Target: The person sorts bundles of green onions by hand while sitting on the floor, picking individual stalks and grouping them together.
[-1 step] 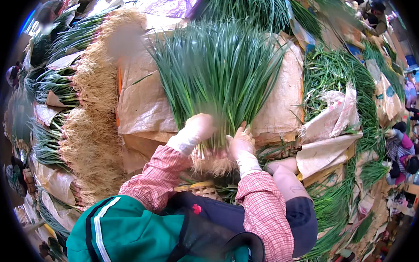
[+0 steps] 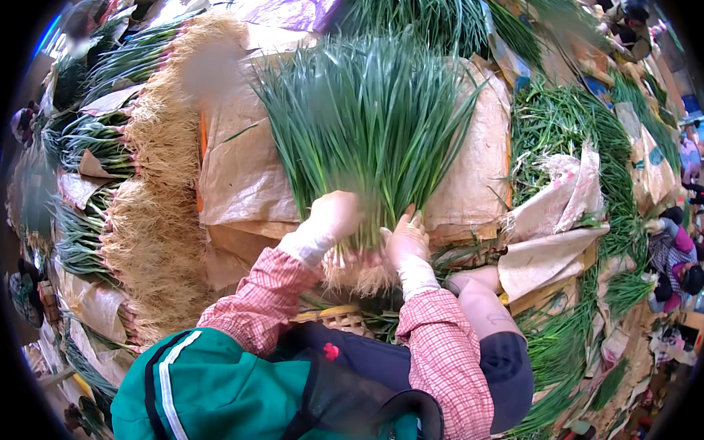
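Observation:
A wide bunch of green onions [image 2: 371, 120] lies fanned out before me, leaves pointing away. Its pinkish-white bases and straw-coloured roots [image 2: 358, 276] face me, past the near edge of the tan sheet-covered surface [image 2: 241, 177] beneath the leaves. My left hand [image 2: 337, 213], in a pale glove, is closed around the stalks on the left; its fingertips are hidden. My right hand [image 2: 407, 239], also gloved, grips the stalks' right side just above the roots, thumb toward the middle. A blurry spot partly veils the stems between the hands.
Stacked bunches with long dry roots [image 2: 154, 228] line the left. More green leaves [image 2: 421, 17] lie beyond the work surface. Loose greens [image 2: 561, 111] and a crumpled pale sack [image 2: 552, 258] lie to the right. A woven basket [image 2: 333, 316] sits below my hands. Other people [image 2: 672, 258] are at far right.

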Tool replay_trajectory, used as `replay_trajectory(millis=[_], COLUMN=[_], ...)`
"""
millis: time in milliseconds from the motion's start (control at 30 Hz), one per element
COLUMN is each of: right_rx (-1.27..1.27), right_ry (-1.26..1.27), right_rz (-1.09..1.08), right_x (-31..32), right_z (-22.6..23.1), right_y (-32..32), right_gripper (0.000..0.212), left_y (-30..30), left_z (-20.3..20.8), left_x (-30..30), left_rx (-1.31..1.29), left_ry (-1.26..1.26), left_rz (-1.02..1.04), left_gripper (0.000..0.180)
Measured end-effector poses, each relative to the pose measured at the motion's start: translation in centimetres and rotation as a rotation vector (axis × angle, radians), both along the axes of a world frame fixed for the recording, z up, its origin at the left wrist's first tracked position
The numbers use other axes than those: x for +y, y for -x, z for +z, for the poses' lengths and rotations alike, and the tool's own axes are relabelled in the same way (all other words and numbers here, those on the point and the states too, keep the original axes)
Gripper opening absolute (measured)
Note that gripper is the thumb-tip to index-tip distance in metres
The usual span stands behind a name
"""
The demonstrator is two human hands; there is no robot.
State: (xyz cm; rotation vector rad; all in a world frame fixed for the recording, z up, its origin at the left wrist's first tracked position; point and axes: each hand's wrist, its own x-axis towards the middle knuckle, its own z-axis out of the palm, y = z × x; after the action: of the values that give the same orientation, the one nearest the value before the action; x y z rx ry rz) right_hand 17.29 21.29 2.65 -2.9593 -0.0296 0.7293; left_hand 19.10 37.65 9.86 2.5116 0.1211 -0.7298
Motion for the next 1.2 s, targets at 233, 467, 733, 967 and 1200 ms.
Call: replay_trajectory(millis=[233,467,733,967,1200], right_rx=[0.098,-0.919,-1.1,-0.821,-0.806], right_ry=[0.188,-0.372,-0.399,-0.276,-0.717], right_rz=[0.104,0.032,-0.924,-1.281,-1.728], right_x=[-1.9,-11.2,-34.9,-39.1,-41.7], right_z=[3.2,28.5,28.4,3.2,-6.6], right_y=[-0.5,4.1,37.2,44.0,31.9], right_gripper=[0.051,0.041,0.051,0.03,0.024], left_y=[-0.4,-1.1,-1.4,0.8,7.6], left_z=[-4.9,-9.6,-5.4,1.0,4.4], left_x=[-5.9,-5.5,-7.0,-16.5,-35.0], left_rx=[-0.722,-0.707,-0.584,-0.732,-0.167], left_ry=[0.135,-0.111,-0.128,0.492,0.753], left_rz=[-0.346,-0.525,-0.51,-0.551,-1.031], left_gripper=[0.062,0.078,0.081,0.063,0.026])
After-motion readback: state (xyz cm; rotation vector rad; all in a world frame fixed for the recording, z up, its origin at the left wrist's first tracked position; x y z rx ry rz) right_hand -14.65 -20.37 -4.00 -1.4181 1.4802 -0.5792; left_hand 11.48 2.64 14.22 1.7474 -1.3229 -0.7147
